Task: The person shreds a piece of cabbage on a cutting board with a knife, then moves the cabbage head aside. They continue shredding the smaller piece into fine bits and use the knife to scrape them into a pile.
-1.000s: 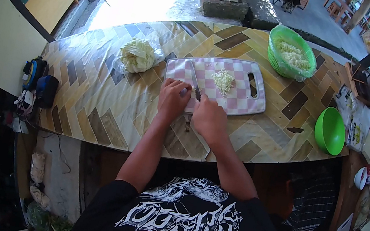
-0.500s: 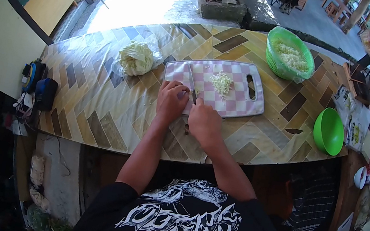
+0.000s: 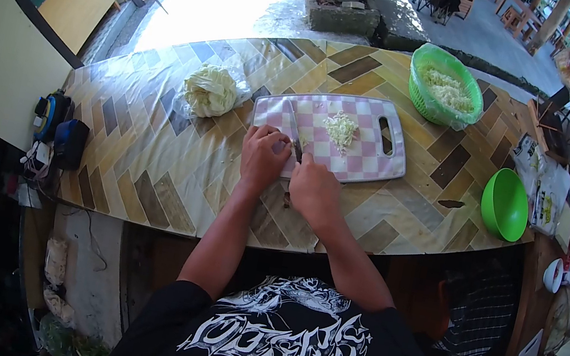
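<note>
A knife [image 3: 293, 125] is gripped in my right hand [image 3: 315, 189], its blade pointing away from me over the left part of a pink-and-white checkered cutting board [image 3: 367, 164]. Left of the blade, my left hand [image 3: 264, 156] rests at the board's near left corner with its fingers curled in. Whatever lies under those fingers is hidden. A small heap of shredded cabbage [image 3: 340, 131] sits on the board to the right of the knife. Beyond the board's left end, a partly cut cabbage [image 3: 209, 91] lies on clear plastic.
At the back right stands a green basket [image 3: 427, 105] lined with plastic, holding more shredded cabbage. A green bowl [image 3: 505, 205] is near the table's right edge, beside plastic packets [image 3: 544, 186]. Dark blue devices [image 3: 69, 144] sit by the left edge. The table [image 3: 175, 151] has a wood-pattern cover.
</note>
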A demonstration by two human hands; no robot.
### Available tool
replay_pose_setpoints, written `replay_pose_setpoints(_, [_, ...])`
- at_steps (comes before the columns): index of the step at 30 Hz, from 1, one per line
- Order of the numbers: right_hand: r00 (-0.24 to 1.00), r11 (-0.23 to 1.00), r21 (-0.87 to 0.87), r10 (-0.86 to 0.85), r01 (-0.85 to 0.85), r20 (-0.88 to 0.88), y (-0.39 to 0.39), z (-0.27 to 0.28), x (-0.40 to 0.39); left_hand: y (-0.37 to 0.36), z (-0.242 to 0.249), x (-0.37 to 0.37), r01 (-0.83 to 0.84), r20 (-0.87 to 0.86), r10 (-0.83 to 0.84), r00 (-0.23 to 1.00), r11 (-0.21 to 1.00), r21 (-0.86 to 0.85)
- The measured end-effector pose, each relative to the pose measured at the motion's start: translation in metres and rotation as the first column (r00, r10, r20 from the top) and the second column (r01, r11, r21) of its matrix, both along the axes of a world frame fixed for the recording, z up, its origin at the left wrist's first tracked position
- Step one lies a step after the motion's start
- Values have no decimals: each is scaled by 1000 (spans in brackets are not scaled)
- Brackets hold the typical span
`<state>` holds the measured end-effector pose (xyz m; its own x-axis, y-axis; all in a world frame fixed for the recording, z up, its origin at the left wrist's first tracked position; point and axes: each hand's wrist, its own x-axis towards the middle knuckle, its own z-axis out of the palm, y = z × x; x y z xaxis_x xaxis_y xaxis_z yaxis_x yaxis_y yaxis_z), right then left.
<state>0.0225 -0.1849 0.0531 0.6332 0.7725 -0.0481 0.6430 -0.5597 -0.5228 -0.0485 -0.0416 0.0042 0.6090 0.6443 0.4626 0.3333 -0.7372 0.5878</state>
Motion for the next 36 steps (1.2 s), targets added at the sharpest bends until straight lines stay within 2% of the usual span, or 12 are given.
replay_pose_setpoints(4, [999, 998, -47, 26, -27, -31, -7, 19, -1, 0, -1, -1, 36, 7, -36, 999, 999, 22])
replay_pose_setpoints(10, [998, 999, -27, 28, -27, 54, 3, -7, -12, -2, 3, -1, 32, -7, -32, 999, 999, -5])
replay_pose_setpoints(13, [999, 1000, 5, 3, -3, 38, 8, -11, -8, -1, 1, -1, 23, 0, -23, 1000, 1000, -20])
replay_pose_setpoints(21, [998, 999, -28, 42, -41, 41, -6, 12, -3, 0, -3, -1, 26, 14, -26, 1000, 1000, -5])
replay_pose_setpoints(28, [992, 999, -27, 38, -35, 120, 0, -13, -16, 1, 1, -2, 37, 24, -37, 999, 999, -28])
replay_pose_setpoints(34, [1000, 999, 36, -6, 6, 6, -2, 0, 8, 1, -1, -1, 25, 55, -23, 998, 999, -32])
replay_pose_setpoints(36, [998, 994, 112, 14, -6, -69, -7, 1, 22, 3, -4, -3, 14, 90, -11, 996, 999, -30])
